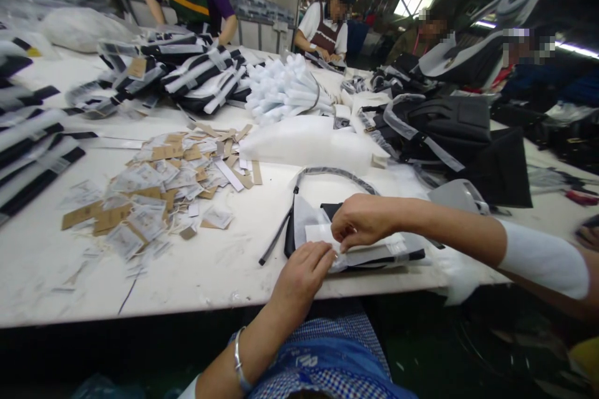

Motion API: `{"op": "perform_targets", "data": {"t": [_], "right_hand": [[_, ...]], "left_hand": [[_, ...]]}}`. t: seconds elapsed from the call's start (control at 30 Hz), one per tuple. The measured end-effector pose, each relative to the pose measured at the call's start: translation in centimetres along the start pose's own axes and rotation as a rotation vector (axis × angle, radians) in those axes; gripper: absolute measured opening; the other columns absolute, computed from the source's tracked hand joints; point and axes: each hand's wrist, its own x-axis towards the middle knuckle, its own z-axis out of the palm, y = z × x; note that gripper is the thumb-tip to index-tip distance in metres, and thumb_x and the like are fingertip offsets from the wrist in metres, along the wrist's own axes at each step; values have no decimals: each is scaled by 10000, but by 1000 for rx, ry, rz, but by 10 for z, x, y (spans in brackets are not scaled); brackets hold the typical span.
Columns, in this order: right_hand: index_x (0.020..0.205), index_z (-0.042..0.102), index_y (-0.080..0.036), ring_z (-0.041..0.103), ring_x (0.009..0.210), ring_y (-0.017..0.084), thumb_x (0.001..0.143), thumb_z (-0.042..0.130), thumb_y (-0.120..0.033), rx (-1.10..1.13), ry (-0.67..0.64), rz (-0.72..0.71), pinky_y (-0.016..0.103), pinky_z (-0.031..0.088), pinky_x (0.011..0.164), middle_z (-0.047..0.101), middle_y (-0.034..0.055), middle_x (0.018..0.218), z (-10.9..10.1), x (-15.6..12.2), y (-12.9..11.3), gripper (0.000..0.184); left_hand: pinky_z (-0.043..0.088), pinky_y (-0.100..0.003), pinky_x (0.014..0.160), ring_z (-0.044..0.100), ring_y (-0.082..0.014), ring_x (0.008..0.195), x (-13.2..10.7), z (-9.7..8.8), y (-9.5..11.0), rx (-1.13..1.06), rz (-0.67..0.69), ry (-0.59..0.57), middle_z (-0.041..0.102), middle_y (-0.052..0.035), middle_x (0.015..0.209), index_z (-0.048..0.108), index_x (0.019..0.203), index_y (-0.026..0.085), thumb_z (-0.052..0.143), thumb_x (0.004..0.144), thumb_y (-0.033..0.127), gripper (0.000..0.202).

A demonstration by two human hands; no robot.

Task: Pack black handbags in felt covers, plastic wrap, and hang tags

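A black bag (290,234) lies in front of me near the table's edge, partly covered with white wrapping. Its curved handle (334,171), in clear film, arches away from me, and a dark strap (275,240) sticks out to the left. My right hand (358,221) is curled in a pinch on a white sheet (318,232) on top of the bag. Close beside its fingertips, my left hand (302,271) rests at the bag's near side with its fingers bent and pressed together. What lies under those fingers is hidden.
Left lies a pile of brown tags and small clear packets (145,199). Behind are white foam sheets (309,143) and a bundle of white tubes (285,87). Wrapped straps (196,75) heap up at back left, black bags (444,118) at right. Several people work across the table.
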Motion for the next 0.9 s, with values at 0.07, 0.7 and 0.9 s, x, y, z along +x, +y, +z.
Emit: {"op": "perform_targets", "data": {"t": [0.07, 0.7, 0.9], "right_hand": [[800, 738, -243, 594, 590, 111, 808, 729, -313, 34, -13, -17, 221, 302, 530, 704, -35, 678, -3, -1, -4, 71], [856, 784, -290, 598, 602, 147, 742, 778, -420, -283, -253, 116, 252, 258, 532, 751, 0, 736, 9, 49, -2, 173], [868, 785, -298, 591, 615, 141, 731, 768, -370, -291, -342, 112, 256, 258, 542, 738, -18, 728, 10, 60, 2, 156]], "left_hand": [[498, -435, 1041, 590, -232, 1196, 1, -1, 1, -1, -3, 8, 634, -136, 1272, 531, 1289, 152, 452, 957, 94, 346], [487, -436, 1038, 581, -239, 1171, -5, 6, -2, -17, -11, 102, 642, -135, 1232, 465, 1361, 127, 473, 905, 17, 469], [475, -445, 1036, 547, -240, 1195, -10, 10, -5, -26, 31, 87, 610, -131, 1267, 503, 1377, 165, 469, 978, 114, 404]]}}
